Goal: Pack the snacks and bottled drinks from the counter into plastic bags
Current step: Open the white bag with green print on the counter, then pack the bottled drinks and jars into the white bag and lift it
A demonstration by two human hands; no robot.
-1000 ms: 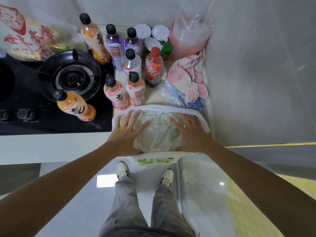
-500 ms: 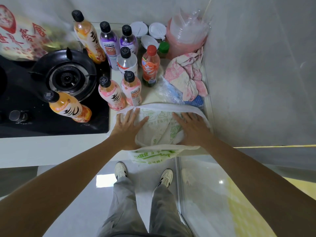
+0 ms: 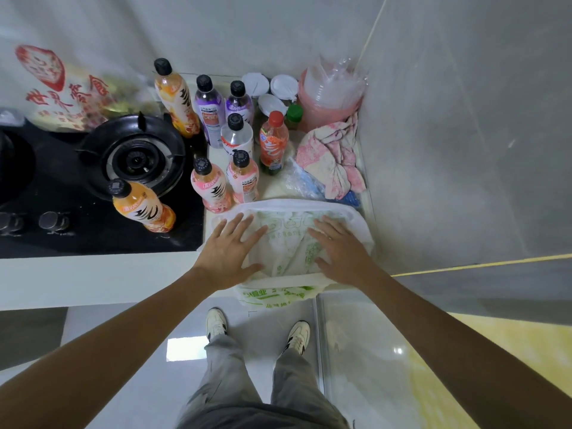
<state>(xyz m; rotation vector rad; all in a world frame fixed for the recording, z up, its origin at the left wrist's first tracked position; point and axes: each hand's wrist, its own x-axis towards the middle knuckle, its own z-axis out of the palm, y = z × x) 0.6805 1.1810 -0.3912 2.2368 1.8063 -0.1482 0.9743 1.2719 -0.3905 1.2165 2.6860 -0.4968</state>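
Observation:
A white plastic bag [image 3: 288,243] with green print lies flat at the counter's front edge, its lower end hanging over. My left hand [image 3: 227,252] rests flat on its left side, fingers spread. My right hand [image 3: 339,247] presses flat on its right side. Behind the bag stand two pink bottles [image 3: 210,190], a clear bottle [image 3: 236,136], a red-capped bottle [image 3: 274,144], two purple bottles [image 3: 210,111] and a tall orange bottle [image 3: 176,99]. Another orange bottle [image 3: 139,205] stands on the black hob. A large snack bag [image 3: 58,88] with red print sits at the back left.
A black gas hob [image 3: 102,193] with a burner [image 3: 136,159] fills the left counter. A pink and white cloth [image 3: 331,159], a stack of clear cups [image 3: 331,91] and white lids [image 3: 269,88] crowd the back right corner. A grey wall [image 3: 448,134] closes the right side.
Both hands stay flat on the bag, nearly still. The view has shifted slightly; nothing was picked up or let go.

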